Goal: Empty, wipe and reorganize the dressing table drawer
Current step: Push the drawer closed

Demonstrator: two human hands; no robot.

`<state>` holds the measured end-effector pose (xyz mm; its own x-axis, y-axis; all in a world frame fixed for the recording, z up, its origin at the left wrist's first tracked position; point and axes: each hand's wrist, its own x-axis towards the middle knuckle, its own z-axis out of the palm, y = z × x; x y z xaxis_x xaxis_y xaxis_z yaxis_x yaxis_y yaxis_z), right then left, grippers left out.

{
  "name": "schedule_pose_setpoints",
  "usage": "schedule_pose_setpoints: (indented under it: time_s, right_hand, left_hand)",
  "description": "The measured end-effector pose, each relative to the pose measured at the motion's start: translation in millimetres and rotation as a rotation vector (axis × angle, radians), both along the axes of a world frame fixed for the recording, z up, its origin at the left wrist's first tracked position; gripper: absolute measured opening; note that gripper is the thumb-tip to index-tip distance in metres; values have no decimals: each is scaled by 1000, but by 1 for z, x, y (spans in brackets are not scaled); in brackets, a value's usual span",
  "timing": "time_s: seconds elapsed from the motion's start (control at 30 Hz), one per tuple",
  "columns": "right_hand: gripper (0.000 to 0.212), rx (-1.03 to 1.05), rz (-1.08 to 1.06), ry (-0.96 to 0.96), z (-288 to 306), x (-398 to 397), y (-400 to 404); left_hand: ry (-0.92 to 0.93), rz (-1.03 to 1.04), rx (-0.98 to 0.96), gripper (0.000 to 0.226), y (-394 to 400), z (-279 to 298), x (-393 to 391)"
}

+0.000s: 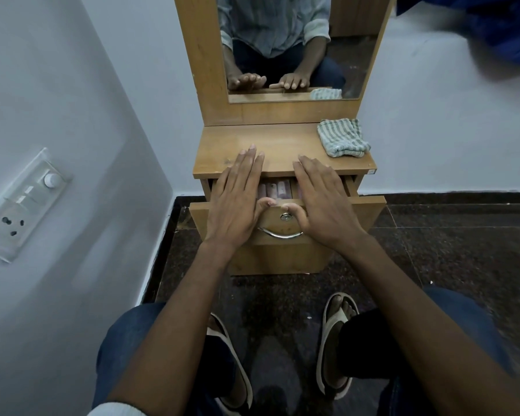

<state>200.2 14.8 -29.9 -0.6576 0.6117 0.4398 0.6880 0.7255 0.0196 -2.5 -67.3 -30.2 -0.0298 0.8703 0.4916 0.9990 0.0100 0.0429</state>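
Wooden tabletop (222, 145) below a mirror (282, 40), with a folded striped cloth (341, 138) lying at its back right corner, standing on dark speckled floor (448, 250).

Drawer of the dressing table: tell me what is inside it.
The drawer is partly open. In the gap between the hands a few pale cylindrical items lie side by side. The left hand, the right hand and the tabletop hide the rest.

Green-and-white striped cloth (342, 137), tan drawer (282, 223)
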Motion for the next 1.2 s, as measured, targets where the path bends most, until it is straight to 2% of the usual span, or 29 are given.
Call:
schedule_pose_setpoints:
  time_s: [0.13, 0.27, 0.4, 0.63, 0.97, 1.1, 1.2]
  right_hand:
    - [73, 82, -35, -41, -8, -8, 1]
    - [72, 70, -61, -5, -11, -17, 9]
    - [67, 53, -44, 47, -11, -27, 18]
    - [70, 92, -58, 20, -13, -39, 32]
    - [74, 215, -122, 112, -6, -48, 38]
    - [72, 215, -130, 132, -3, -50, 33]
    - [70, 183, -155, 130, -4, -50, 30]
  left_hand:
    - [-33, -49, -34, 93, 9, 4, -7]
    - [-35, -52, -37, 85, 18, 7, -7]
    - [-59, -31, 5, 87, 26, 8, -5]
    - [-82, 22, 117, 69, 42, 4, 1]
    - [-104, 55, 154, 101, 54, -3, 1]
    - [-118, 70, 131, 103, 55, -3, 3]
    - [-138, 103, 122, 96, 50, -4, 7]
